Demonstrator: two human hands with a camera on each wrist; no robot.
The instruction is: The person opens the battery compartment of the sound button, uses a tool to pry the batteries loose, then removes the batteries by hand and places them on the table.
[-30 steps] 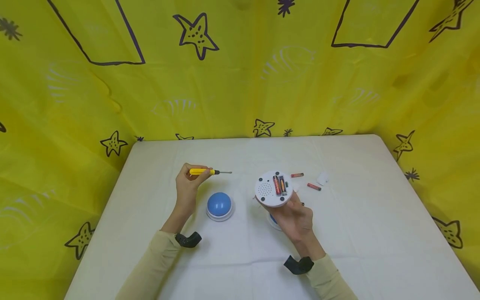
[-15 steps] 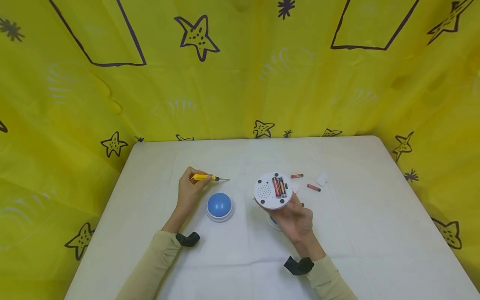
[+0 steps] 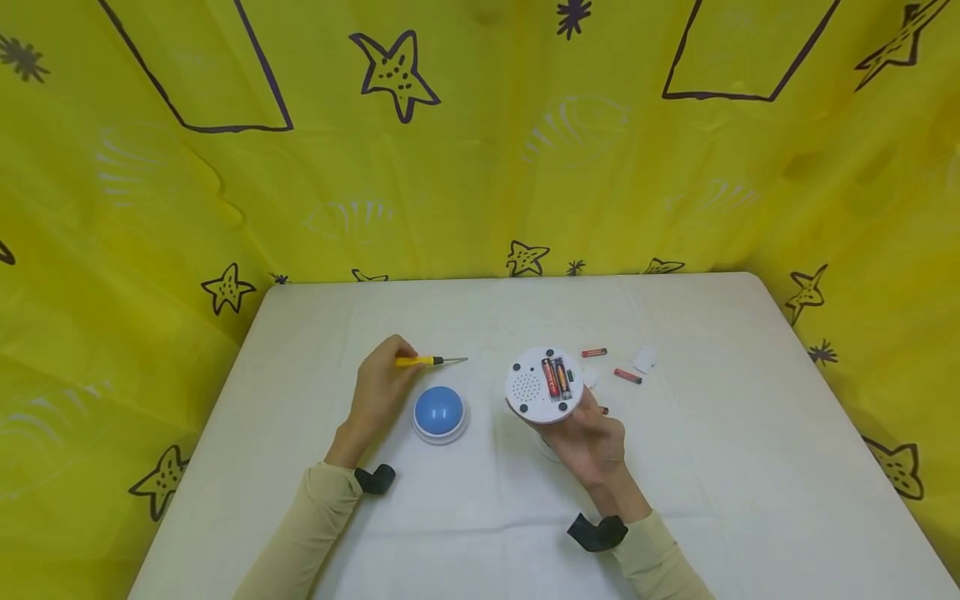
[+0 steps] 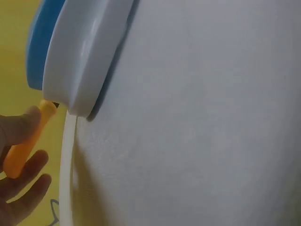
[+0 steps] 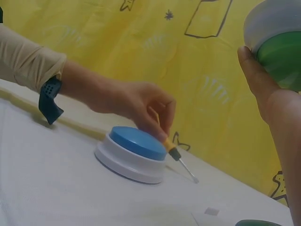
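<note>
My left hand [image 3: 378, 383] pinches the yellow handle of a screwdriver [image 3: 417, 362], its metal shaft pointing right above the table. In the right wrist view the screwdriver tip [image 5: 195, 179] is bare and touches no device. My right hand [image 3: 591, 440] holds a round white push-button device [image 3: 527, 388] upside down, its base facing up. Two red batteries [image 3: 551, 379] lie side by side in its uncovered compartment, beside a speaker grille. Its green dome [image 5: 284, 59] faces downward in the right wrist view. A blue-domed button [image 3: 438, 410] stands upright near my left hand.
Loose red batteries [image 3: 627, 376] and a small white piece [image 3: 643, 360] lie on the white table [image 3: 720, 433], right of the held device. Another button's white rim [image 3: 548, 451] shows partly under my right hand. A yellow patterned curtain [image 3: 472, 183] surrounds the table.
My left hand has moved slightly right and down, turning so its back covers more of the screwdriver handle. The held device has shifted slightly left and down in the right hand.
</note>
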